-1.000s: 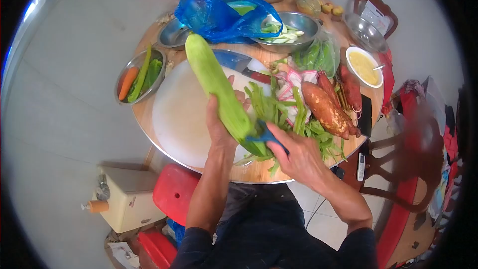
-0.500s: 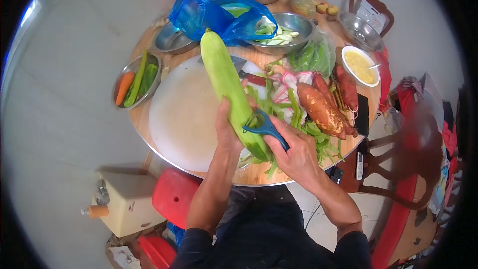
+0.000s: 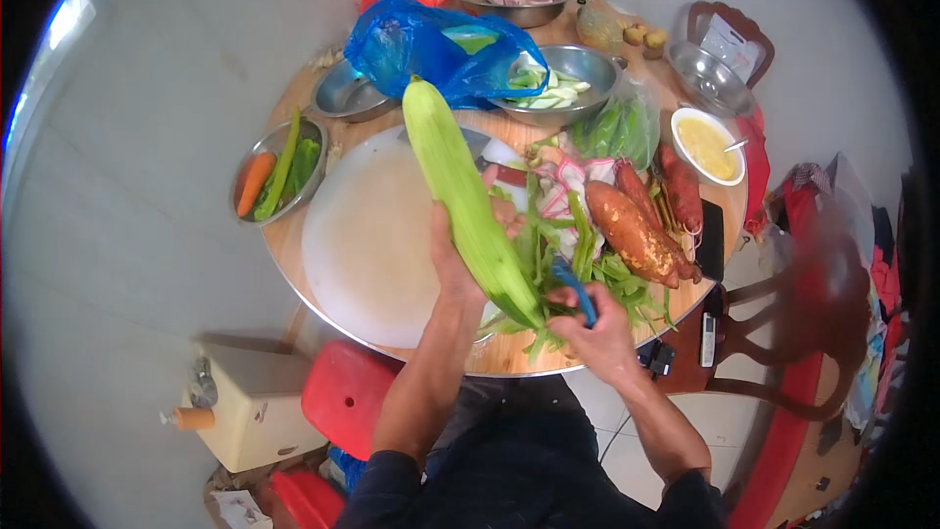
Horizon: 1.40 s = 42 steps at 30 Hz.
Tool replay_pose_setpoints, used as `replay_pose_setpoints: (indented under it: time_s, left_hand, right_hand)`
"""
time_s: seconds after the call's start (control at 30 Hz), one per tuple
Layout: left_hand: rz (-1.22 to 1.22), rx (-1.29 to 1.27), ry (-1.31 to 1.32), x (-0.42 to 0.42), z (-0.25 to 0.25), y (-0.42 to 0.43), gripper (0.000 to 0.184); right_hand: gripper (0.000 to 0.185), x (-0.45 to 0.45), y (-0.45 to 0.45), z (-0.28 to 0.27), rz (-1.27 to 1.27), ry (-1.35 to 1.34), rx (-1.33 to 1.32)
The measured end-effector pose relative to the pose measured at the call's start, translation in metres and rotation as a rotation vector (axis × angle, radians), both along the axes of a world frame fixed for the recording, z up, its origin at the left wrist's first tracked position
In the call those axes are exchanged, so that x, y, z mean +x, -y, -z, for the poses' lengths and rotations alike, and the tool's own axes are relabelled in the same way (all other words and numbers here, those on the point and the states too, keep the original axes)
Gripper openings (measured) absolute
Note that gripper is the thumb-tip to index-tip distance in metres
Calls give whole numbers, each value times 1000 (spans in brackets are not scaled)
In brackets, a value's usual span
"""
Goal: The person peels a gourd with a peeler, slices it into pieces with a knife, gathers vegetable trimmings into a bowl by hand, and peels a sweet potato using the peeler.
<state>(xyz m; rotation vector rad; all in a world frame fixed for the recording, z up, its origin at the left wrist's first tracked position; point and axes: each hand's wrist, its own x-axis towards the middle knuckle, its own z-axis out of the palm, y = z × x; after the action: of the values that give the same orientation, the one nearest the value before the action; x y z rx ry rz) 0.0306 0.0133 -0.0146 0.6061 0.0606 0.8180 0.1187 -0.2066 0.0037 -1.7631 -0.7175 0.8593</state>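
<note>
My left hand [image 3: 456, 257] is wrapped round the middle of a long, pale green gourd [image 3: 455, 181], which tilts with its stem end away from me. Its lower end still has some darker green skin. My right hand [image 3: 602, 338] grips a blue peeler [image 3: 578, 290] just right of that lower end, apart from the surface. Green peelings [image 3: 627, 284] lie heaped on the table below and to the right. A round white cutting board [image 3: 362, 225] lies under and left of the gourd, with a knife [image 3: 509, 174] partly hidden behind it.
Sweet potatoes [image 3: 632, 230] lie right of the peelings, near a bowl of yellow liquid [image 3: 707, 145]. A metal bowl [image 3: 311, 176] with a carrot and peppers stands left. A blue plastic bag [image 3: 411, 49] and a metal bowl of cut vegetables [image 3: 587, 64] are behind. A wooden chair [image 3: 783, 304] stands right.
The peeler has come off the gourd and moved right and down, turning in my right hand. My left hand keeps its grip while the view shifts slightly.
</note>
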Motion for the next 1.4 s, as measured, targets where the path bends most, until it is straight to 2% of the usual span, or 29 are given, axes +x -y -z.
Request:
replay_pose_setpoints:
  time_s: [0.03, 0.07, 0.1, 0.17, 0.2, 0.27, 0.3, 0.33, 0.37, 0.43, 0.57, 0.67, 0.87, 1.0, 1.1, 1.2, 1.3, 1.37, 1.4]
  left_hand:
    - [73, -7, 118, 4, 3, 1, 99]
    - [144, -14, 234, 5, 6, 1, 102]
    - [136, -9, 234, 3, 0, 4, 102]
    - [21, 55, 49, -4, -23, 15, 95]
    - [18, 52, 44, -8, -28, 18, 95]
    - [-87, 131, -232, -18, -34, 19, 79]
    - [-81, 134, -235, -19, -34, 18, 79]
    - [-69, 165, -233, -20, -32, 16, 69]
    - [-64, 194, -232, -24, -31, 13, 60]
    - [-62, 178, -234, -25, -31, 12, 55]
    - [-135, 76, -236, -23, -37, 22, 44]
    - [-137, 87, -241, -21, -38, 28, 42]
    - [-208, 27, -323, -21, -48, 38, 45]
    - [-286, -38, -321, -22, -51, 39, 43]
    - [-343, -50, -277, -24, -32, 23, 42]
    - [-275, -135, -261, -28, -20, 7, 43]
    - [-256, -120, -259, -24, -15, 4, 45]
    - [-273, -56, -284, -20, -15, 6, 45]
    - [-262, -53, -292, -17, -15, 9, 45]
  right_hand:
    - [55, -10, -9, 0, -4, 4, 7]
    - [55, -20, -20, 3, -14, 31, 164]
    - [56, -25, -25, 4, -26, 56, 320]
    - [62, -25, -24, -7, -103, 23, 213]
    - [64, -27, -24, -9, -76, 94, 172]
    - [67, -30, -22, -5, -45, 158, 128]
    - [66, -29, -23, 0, -28, 269, 146]
    - [66, -30, -23, 4, -17, 379, 162]
    - [66, -30, -22, 4, -23, 376, 163]
    - [58, -25, -17, 4, -23, 476, 263]
    - [54, -5, -10, -1, 63, 688, 410]
    - [52, -15, -6, -20, -12, 920, 317]
    - [52, -25, -22, -36, 7, 1108, 297]
    - [53, -28, 0, -29, -45, 1134, 196]
    - [51, -13, 31, -9, -107, 983, 61]
    - [44, 0, 51, 4, -98, 407, 2]
    - [42, 4, 39, -9, 1, 322, 156]
    - [40, 0, 11, -30, 7, 319, 142]
    - [41, -3, -4, -30, -20, 472, 233]
